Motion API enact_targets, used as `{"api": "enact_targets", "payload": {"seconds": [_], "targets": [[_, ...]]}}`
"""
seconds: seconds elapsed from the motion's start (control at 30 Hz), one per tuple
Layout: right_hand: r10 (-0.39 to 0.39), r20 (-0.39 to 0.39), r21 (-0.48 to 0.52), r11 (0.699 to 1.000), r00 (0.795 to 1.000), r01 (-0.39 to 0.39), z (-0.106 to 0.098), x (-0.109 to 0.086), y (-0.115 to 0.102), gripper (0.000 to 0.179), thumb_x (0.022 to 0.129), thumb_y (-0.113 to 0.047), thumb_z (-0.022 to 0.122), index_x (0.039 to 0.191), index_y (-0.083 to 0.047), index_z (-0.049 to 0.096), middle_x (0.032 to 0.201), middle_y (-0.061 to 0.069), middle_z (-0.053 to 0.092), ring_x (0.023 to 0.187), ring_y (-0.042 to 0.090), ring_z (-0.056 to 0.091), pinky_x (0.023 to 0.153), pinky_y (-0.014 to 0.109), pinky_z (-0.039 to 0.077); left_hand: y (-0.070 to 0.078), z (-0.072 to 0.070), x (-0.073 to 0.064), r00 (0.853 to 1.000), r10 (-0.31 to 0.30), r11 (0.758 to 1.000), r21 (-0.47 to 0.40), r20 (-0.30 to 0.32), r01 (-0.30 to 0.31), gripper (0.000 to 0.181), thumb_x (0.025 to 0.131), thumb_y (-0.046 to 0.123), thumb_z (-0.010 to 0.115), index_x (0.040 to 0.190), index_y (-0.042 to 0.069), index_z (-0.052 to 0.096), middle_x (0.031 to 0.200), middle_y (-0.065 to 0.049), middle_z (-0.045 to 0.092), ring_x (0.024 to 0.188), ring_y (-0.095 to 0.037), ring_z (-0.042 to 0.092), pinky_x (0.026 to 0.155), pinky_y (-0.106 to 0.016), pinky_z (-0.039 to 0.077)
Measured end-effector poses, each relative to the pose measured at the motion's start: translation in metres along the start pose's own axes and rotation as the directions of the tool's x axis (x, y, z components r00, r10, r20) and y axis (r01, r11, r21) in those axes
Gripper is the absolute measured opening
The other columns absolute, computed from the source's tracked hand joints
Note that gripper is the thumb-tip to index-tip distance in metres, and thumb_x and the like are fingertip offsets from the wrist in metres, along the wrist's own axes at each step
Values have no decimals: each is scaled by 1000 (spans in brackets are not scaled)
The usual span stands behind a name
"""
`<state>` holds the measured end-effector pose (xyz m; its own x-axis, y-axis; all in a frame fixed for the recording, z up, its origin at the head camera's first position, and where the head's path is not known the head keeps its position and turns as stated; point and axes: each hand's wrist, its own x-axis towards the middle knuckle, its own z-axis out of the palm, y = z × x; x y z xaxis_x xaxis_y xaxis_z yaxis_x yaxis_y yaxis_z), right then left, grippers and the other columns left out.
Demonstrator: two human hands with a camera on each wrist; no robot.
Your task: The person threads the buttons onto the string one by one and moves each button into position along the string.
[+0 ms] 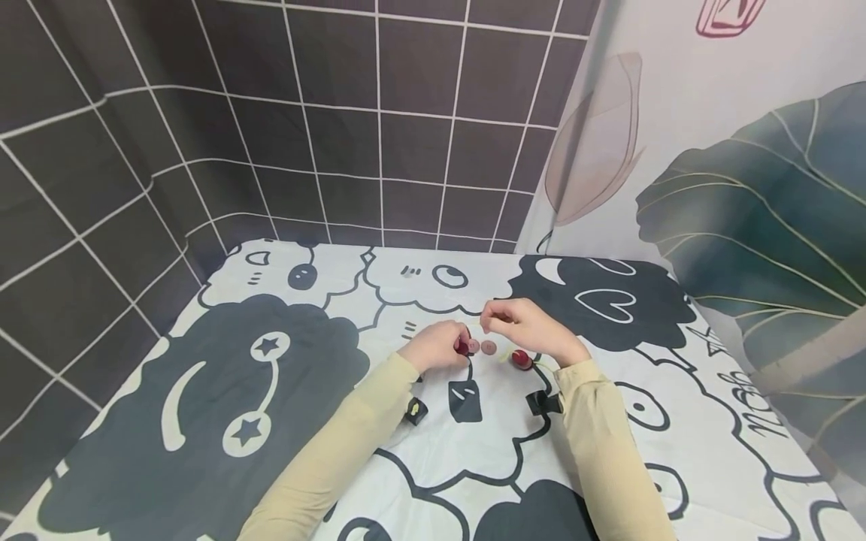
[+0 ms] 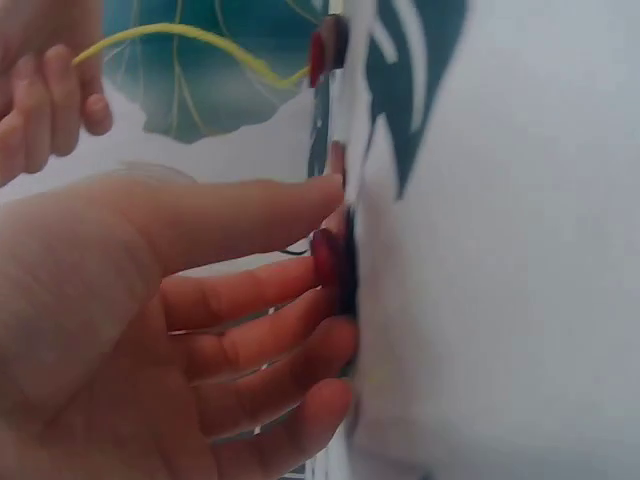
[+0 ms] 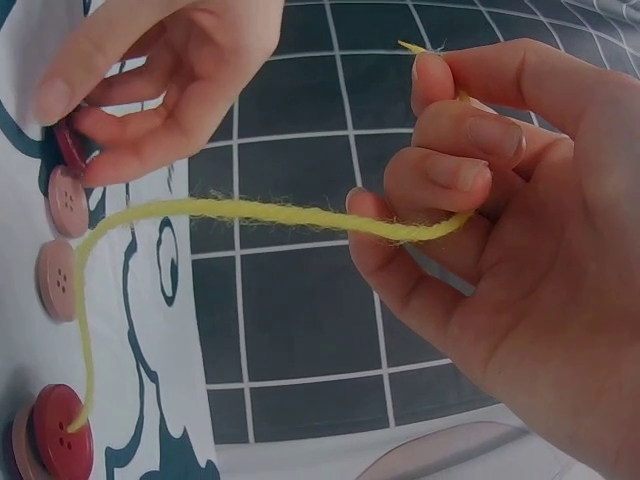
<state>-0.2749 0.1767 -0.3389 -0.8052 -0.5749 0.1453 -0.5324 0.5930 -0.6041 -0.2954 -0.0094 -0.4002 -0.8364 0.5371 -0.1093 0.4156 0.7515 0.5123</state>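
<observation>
My left hand (image 1: 438, 347) is low over the cloth, its thumb and index finger pinching a dark red button (image 3: 68, 148) that is tipped up on its edge. My right hand (image 1: 524, 324) is raised a little to the right and grips a yellow string (image 3: 270, 212). The string's short tip sticks out past the thumb and index finger. From that hand it droops down to a red button (image 1: 521, 359), where it enters a hole. This button lies on top of a pinkish button (image 3: 25, 445). Two pink buttons (image 1: 489, 347) lie between the hands.
A white cloth (image 1: 433, 443) with black cartoon drawings covers the table. Behind it hangs a dark backdrop (image 1: 338, 143) with a white grid. A leaf-patterned curtain (image 1: 758, 195) hangs on the right. Small black devices (image 1: 543, 403) are at the wrists.
</observation>
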Motion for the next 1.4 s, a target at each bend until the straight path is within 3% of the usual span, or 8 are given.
{"api": "enact_targets", "payload": {"seconds": [0.2,0.47,0.8,1.23,1.4], "targets": [[-12,9,-3,1000,1000,12,0,-1,0,17,90,-3,52,80,-12,62,71,-4,57,65,7,47,64,21,38,1,5,1,999,-6,1000,21,-49,7,23,79,8,76,98,5,63,91,-6,65,80,-15,55,79,-27,47],[-27,25,0,1000,999,27,0,-2,0,15,90,-3,53,81,-11,62,70,-5,56,63,5,45,61,21,36,0,7,-1,999,-39,999,32,-32,40,23,81,11,76,99,7,62,97,-4,54,84,-14,52,81,-27,47],[-31,30,-14,999,999,32,-1,-3,2,15,90,-3,54,80,-11,62,69,-5,54,60,3,42,59,20,35,-3,-4,-2,1000,6,1000,-2,-9,-6,20,80,14,77,95,9,65,87,-1,63,79,-13,53,76,-27,45],[-13,56,-28,999,998,15,-1,-3,2,15,91,-5,53,82,-10,63,75,6,58,63,6,44,62,21,37,-10,-23,-5,998,55,981,-184,-12,-56,23,82,11,74,104,7,68,101,-6,69,96,-20,67,78,-28,53],[-14,63,-41,999,998,16,1,-2,4,14,93,-7,55,83,-9,64,77,6,60,64,6,45,63,21,39,-11,-28,-7,996,87,970,-228,-9,-87,23,81,9,74,103,5,66,98,-6,70,93,-18,68,76,-26,53]]}}
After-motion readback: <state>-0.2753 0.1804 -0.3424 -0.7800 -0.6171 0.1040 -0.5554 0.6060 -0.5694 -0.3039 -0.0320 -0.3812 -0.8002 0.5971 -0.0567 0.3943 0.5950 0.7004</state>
